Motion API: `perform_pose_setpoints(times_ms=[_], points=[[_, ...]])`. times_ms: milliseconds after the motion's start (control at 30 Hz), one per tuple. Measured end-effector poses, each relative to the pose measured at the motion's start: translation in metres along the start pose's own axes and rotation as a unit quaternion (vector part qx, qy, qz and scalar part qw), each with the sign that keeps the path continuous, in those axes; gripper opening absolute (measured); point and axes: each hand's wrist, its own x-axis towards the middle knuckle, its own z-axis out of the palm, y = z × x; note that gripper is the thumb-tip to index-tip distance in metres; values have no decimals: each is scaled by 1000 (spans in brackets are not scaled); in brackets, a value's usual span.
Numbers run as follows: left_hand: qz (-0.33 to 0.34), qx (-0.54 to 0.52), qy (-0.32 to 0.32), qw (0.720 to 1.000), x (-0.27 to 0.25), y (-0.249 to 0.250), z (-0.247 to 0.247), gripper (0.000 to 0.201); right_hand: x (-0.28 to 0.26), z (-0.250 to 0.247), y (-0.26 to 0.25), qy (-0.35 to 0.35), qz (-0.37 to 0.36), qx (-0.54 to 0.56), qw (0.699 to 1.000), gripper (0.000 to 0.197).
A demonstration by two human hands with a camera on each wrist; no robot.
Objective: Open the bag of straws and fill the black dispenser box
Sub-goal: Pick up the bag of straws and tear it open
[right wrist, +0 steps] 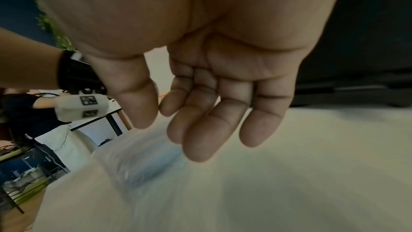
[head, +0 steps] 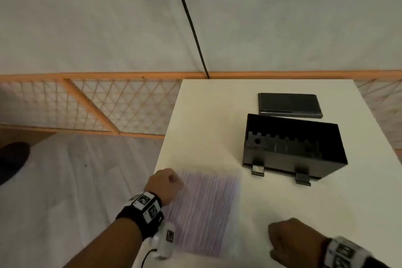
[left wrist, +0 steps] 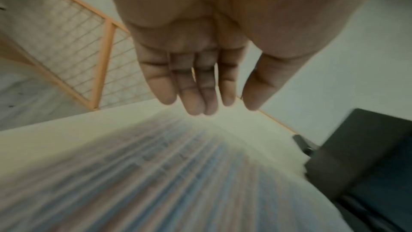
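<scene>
A clear bag of straws [head: 204,206] lies flat on the white table [head: 217,119] near its front left corner, blurred in every view. My left hand [head: 165,185] hovers over the bag's far left corner; in the left wrist view its fingers [left wrist: 191,94] are straight and hold nothing above the bag [left wrist: 156,174]. My right hand [head: 291,239] is over the bare table right of the bag, fingers [right wrist: 200,130] loosely curled and empty, the bag [right wrist: 142,161] below left. The black dispenser box [head: 293,148] stands open to the right, its lid [head: 289,105] flat behind it.
The table's left edge runs close beside my left wrist, with grey floor and an orange lattice railing [head: 87,104] beyond. A black cable [head: 189,22] hangs down to the table's far edge. A dark shoe [head: 13,159] shows at far left.
</scene>
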Motion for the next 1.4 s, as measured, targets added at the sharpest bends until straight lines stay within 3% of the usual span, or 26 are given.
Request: perform_pose_setpoints(times_ms=[67,200,300,367,467,567,667,700,800,933,1100,1167,1233,1267,1333,1400], points=[[-68,-27,36,997,28,-9,-5,24,28,-14,-27,18,-13,-10,1000,27],[-145,-90,24,985,78,-24,-2,71,63,-39,-66,40,-20,5,999,20],[-144,-139,16,980,104,-32,5,80,94,-53,-83,76,-21,4,997,21],[-142,-147,11,979,115,-34,7,75,116,-60,-92,82,-18,1,996,23],[-114,-147,8,983,120,-34,8,50,149,-66,-106,92,0,26,995,26],[-89,-203,1,975,115,-33,3,46,182,-71,-126,143,3,88,986,21],[-35,-267,-24,963,101,-30,-5,45,214,-73,-150,169,15,92,981,51],[-15,-304,-36,952,95,-29,-8,45,224,-75,-158,158,19,91,983,53],[35,-375,-56,925,83,-30,-16,45,244,-79,-175,112,-2,114,987,34],[57,-349,-8,935,85,-36,-28,47,239,-89,-166,90,-29,154,983,30],[3,-364,26,931,92,-44,-31,37,216,-86,-127,60,9,121,991,27],[51,-353,-19,934,85,-34,-31,36,210,-84,-131,76,-9,117,990,30],[116,-313,-114,936,78,-20,-30,63,206,-87,-139,99,-22,120,988,29],[146,-282,-147,937,76,-14,-28,61,204,-90,-140,109,-27,124,986,28],[188,-251,-155,937,74,-7,-27,28,200,-96,-138,119,-30,134,983,22],[213,-253,-126,935,76,-5,-27,20,194,-98,-134,127,-31,138,982,20]])
